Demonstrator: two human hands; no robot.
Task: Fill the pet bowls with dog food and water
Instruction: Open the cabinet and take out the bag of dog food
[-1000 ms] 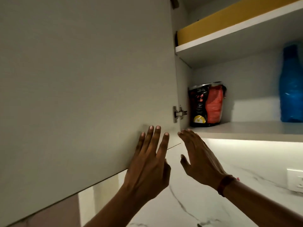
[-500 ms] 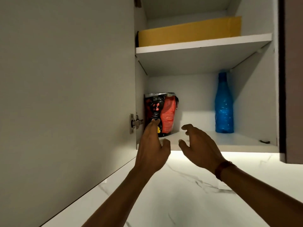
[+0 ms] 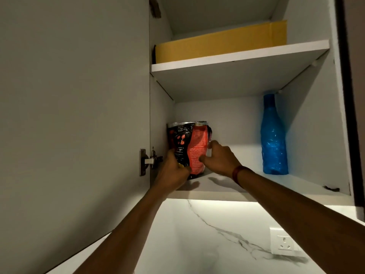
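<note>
A black and red dog food bag (image 3: 189, 141) stands upright at the left end of the lower shelf (image 3: 276, 186) of an open wall cabinet. My left hand (image 3: 173, 171) grips the bag's lower left side. My right hand (image 3: 219, 159) grips its right side, thumb on the front. A blue plastic water bottle (image 3: 273, 135) stands upright on the same shelf to the right, apart from both hands. No pet bowls are in view.
The cabinet door (image 3: 75, 115) hangs open on the left, its hinge (image 3: 148, 161) beside my left hand. A yellow cardboard box (image 3: 221, 42) lies on the upper shelf. Below is a white marble wall with a socket (image 3: 282, 242).
Both hands have moved up from below the shelf edge into the cabinet and taken hold of the dog food bag. The view has shifted left to right, showing the whole cabinet.
</note>
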